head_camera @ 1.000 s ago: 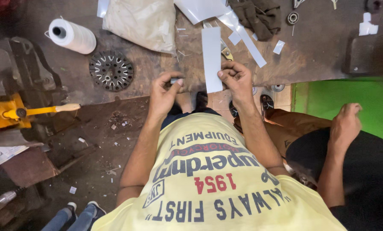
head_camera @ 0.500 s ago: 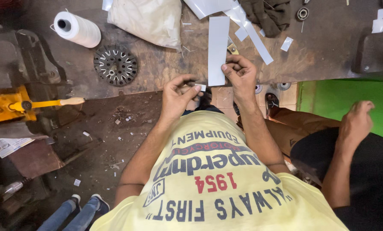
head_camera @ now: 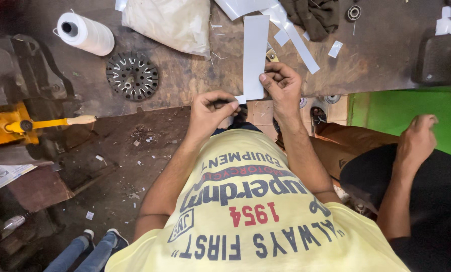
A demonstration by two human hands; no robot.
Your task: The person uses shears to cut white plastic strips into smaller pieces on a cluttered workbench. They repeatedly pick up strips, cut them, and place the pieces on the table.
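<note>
White paper strip (head_camera: pixel 255 55) pinched at its near end by right hand (head_camera: pixel 282 86), left hand (head_camera: pixel 211 112) clenched on its corner; best kept flat against worktop (head_camera: pixel 376 60).

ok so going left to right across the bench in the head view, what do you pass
yellow tool with wooden handle → white thread spool → round slotted metal disc → white plastic bag → left hand → white paper strip → right hand → small bearing → co-worker's hand
</note>
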